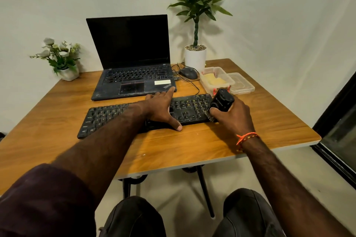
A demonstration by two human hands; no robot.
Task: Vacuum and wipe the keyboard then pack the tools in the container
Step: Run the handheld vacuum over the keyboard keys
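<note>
A black keyboard (115, 117) lies across the middle of the wooden table (173, 146). My left hand (163, 109) rests flat on its right-centre part, fingers spread, thumb on the front edge. My right hand (231, 119) grips a small black handheld vacuum (221, 103), its brush end down on the keyboard's right end. Behind the vacuum stands a clear plastic container (216, 80) with a yellow cloth inside, and its lid (241, 84) lies to the right.
An open black laptop (133, 75) sits behind the keyboard. A wired mouse (188, 73) and a white potted plant (195, 57) stand at the back right. A small flower pot (69, 75) is at the back left. The table edge runs close on the right.
</note>
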